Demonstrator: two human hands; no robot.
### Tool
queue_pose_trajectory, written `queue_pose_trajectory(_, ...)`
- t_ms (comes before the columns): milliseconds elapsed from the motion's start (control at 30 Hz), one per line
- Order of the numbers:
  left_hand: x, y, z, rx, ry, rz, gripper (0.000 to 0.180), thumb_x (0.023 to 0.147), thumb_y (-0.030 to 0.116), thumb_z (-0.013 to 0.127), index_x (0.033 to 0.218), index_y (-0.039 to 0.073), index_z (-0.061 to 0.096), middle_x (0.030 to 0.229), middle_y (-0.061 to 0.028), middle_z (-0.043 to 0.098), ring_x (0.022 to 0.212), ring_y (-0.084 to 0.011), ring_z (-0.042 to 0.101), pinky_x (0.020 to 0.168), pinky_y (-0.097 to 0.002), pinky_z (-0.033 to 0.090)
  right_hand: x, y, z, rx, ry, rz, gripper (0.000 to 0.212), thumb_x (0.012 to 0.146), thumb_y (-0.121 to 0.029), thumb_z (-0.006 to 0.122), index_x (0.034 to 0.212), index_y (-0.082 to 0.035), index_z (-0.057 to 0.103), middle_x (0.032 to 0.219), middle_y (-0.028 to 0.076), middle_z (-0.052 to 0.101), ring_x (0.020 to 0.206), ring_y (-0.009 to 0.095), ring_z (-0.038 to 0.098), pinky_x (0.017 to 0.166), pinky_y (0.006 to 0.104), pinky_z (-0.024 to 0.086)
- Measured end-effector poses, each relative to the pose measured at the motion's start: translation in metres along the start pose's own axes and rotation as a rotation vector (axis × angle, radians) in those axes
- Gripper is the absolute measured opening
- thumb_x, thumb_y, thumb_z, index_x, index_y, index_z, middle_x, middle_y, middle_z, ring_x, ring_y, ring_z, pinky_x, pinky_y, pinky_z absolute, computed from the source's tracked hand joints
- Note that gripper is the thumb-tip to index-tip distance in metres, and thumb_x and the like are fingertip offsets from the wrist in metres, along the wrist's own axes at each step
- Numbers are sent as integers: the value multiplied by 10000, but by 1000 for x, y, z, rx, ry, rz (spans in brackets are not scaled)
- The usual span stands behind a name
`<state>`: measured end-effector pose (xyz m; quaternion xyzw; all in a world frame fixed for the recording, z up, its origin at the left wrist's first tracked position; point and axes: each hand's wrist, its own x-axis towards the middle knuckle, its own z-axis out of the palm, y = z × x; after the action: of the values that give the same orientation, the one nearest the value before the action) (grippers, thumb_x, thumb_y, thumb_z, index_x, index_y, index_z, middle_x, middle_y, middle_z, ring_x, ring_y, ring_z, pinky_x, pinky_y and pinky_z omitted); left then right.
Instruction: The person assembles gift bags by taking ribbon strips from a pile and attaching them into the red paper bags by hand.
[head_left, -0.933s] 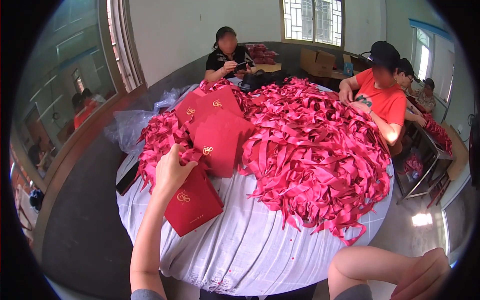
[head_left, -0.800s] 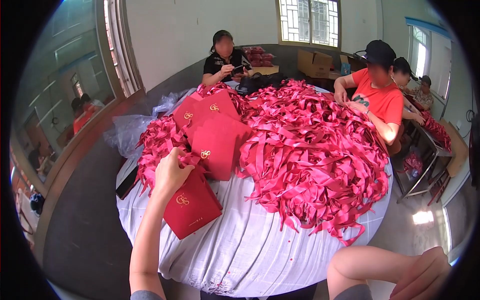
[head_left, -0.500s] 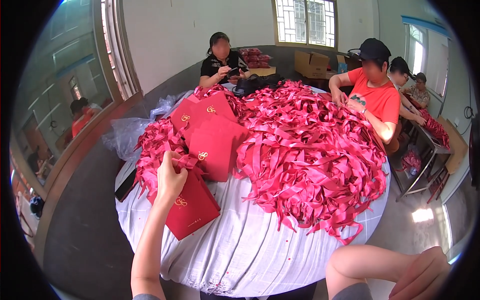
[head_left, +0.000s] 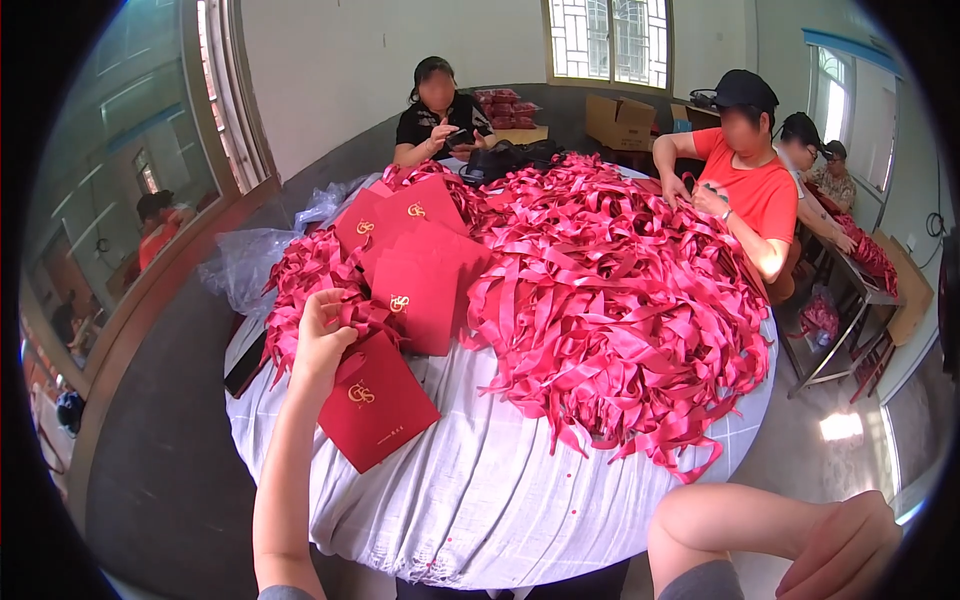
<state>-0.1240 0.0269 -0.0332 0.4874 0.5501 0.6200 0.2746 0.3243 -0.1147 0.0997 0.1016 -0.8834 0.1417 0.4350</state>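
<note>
My left hand [head_left: 325,335] is over the left side of the table, thumb and fingers apart, beside the ribbon handle of a red paper bag [head_left: 380,405]. That bag lies flat and tilted on the cloth, gold emblem up. Further off, several more red bags [head_left: 425,290] overlap on a smaller heap of pink ribbons [head_left: 310,270]. Away from the table, at the lower right, my right hand [head_left: 850,550] hangs from a bent arm with its fingers curled in. What they may hold is hidden.
A large heap of pink ribbons [head_left: 620,310] covers the right of the round, white-clothed table [head_left: 470,500]. Clear plastic [head_left: 240,270] and a dark flat object [head_left: 245,370] sit at its left edge. One person handles a phone across the table; another in orange works at the right.
My left hand has drawn slightly left and its fingers have spread from their pinch on the ribbon handle. The nearest bag now lies flatter. My right arm has hardly moved.
</note>
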Motion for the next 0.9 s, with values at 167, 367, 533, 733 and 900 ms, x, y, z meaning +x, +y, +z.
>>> queue_pose_trajectory(167,-8,16,12,23,11,7,582,729,-88,648,1259,51,452,1038,-68,517,914,-143,562,806,-264,492,2,3,3,-3,4,-25,117,696,-28,635,636,-98,562,731,37,640,555,122,595,457,216,404)
queue_pose_trajectory(367,-4,-4,12,291,-51,379,612,716,-159,557,1272,69,437,1104,-45,482,886,-117,543,775,-242,478,1,1,-2,-17,-43,7,107,700,-54,619,628,-93,551,722,44,638,556,139,590,455,225,410)
queue_pose_trajectory(533,-4,-10,17,465,145,444,629,684,-113,570,1272,47,415,1141,-138,470,926,-206,530,805,-304,474,-3,4,1,6,-41,-9,111,719,-71,592,621,-93,544,701,55,639,548,146,591,438,225,408)
queue_pose_trajectory(733,-7,1,14,863,313,592,601,723,-48,617,1279,17,397,1165,-202,443,953,-306,522,885,-391,433,-4,1,-3,-13,-87,13,126,729,-79,586,613,-99,540,693,60,639,540,144,593,432,218,415)
queue_pose_trajectory(900,-19,16,37,930,288,833,470,740,41,686,1169,30,496,1096,-199,483,968,-368,506,902,-436,402,-3,6,-1,-1,-86,-28,136,735,-69,591,614,-104,537,691,59,636,546,140,592,432,217,419)
